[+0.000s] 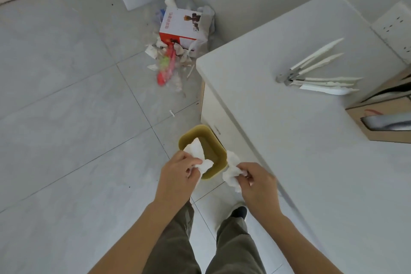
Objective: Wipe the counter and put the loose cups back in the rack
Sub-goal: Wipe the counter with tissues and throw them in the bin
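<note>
My left hand (178, 173) grips a crumpled white paper towel (196, 153) over the open top of a small olive-yellow bin (213, 147) that stands on the floor against the counter's side. Just right of the bin, my right hand (255, 182) grips a second crumpled white paper towel (231, 172) beside the counter's front edge. The white counter (300, 129) fills the right of the view. On it lies a folded rack with white prongs (315, 73). No cups are in view.
A cardboard box (387, 115) sits at the counter's right edge, below a wall socket (395, 26). On the tiled floor by the wall lies a heap of rubbish with a red and white box (180, 26) and wrappers. My legs and one shoe (238, 211) are below.
</note>
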